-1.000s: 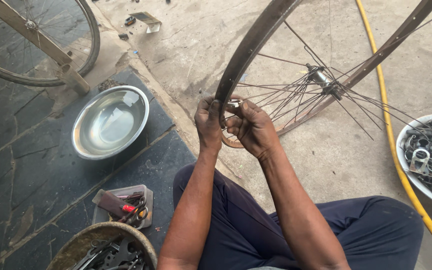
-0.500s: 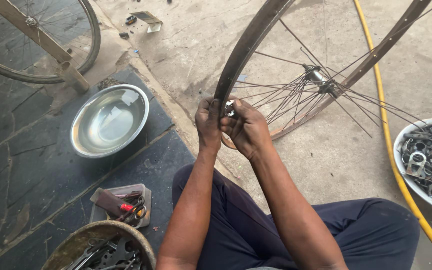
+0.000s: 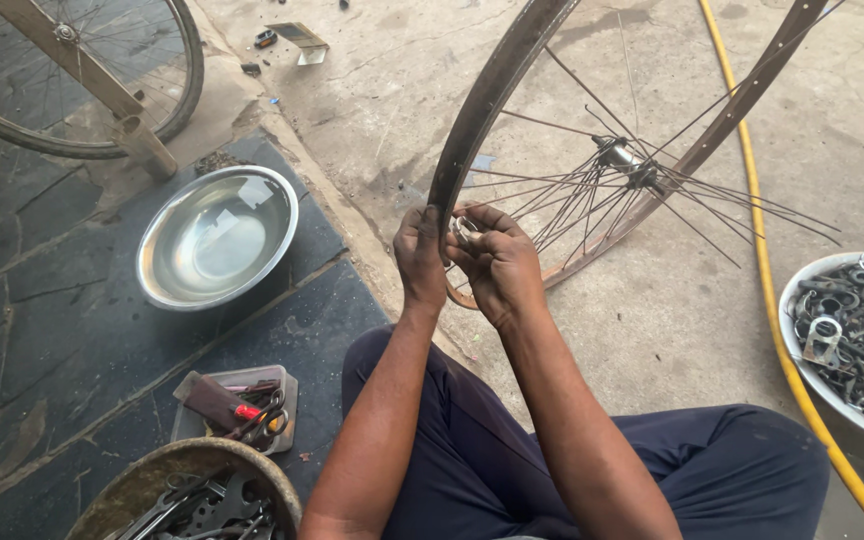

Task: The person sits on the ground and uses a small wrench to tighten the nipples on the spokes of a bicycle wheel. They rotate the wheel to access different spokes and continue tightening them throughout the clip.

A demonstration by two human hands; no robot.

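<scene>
Both hands are up on the bare wheel rim (image 3: 482, 110): left hand (image 3: 420, 255) wraps around the rim, right hand (image 3: 497, 262) pinches something small and metal (can't tell what) just inside it. The spokes (image 3: 592, 195) fan away from the fingertips toward the hub (image 3: 620, 158), up-right.

Right hand (image 3: 500, 262) shifted slightly along wheel rim (image 3: 482, 100)

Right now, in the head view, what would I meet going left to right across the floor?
Steel bowl → left hand → right hand, both at the wheel rim → hub → yellow hose → tub of metal parts.
</scene>
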